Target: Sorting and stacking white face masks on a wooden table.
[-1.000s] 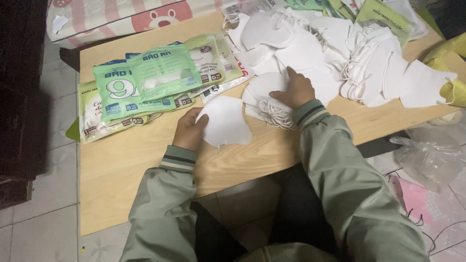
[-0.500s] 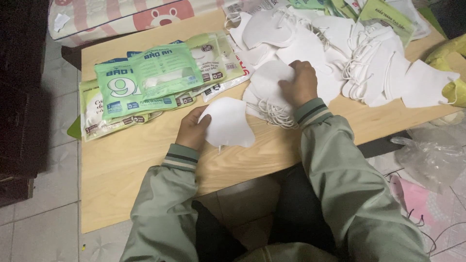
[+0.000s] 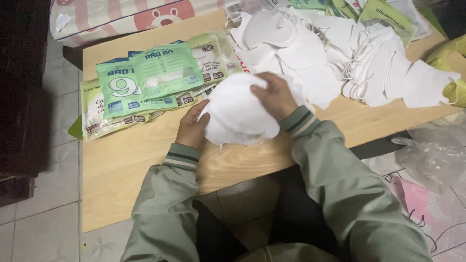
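Note:
Both of my hands hold a small stack of white face masks [image 3: 238,114] just above the wooden table [image 3: 126,160]. My left hand [image 3: 191,127] grips the stack's left edge. My right hand [image 3: 274,94] presses on its top right part. A thin elastic loop hangs from the stack's lower edge. Beyond my right hand lies a loose heap of more white masks [image 3: 335,58] with tangled ear loops.
A fanned pile of green packaged mask bags [image 3: 150,82] lies at the table's left. More green packets [image 3: 383,12] sit at the far right corner. A clear plastic bag [image 3: 432,155] and pink sheet lie on the floor to the right. A patterned cushion [image 3: 121,14] is behind the table.
My right hand took masks from the heap and brought them onto the mask in my left hand. Both hands now hold the stack together, nearer the middle.

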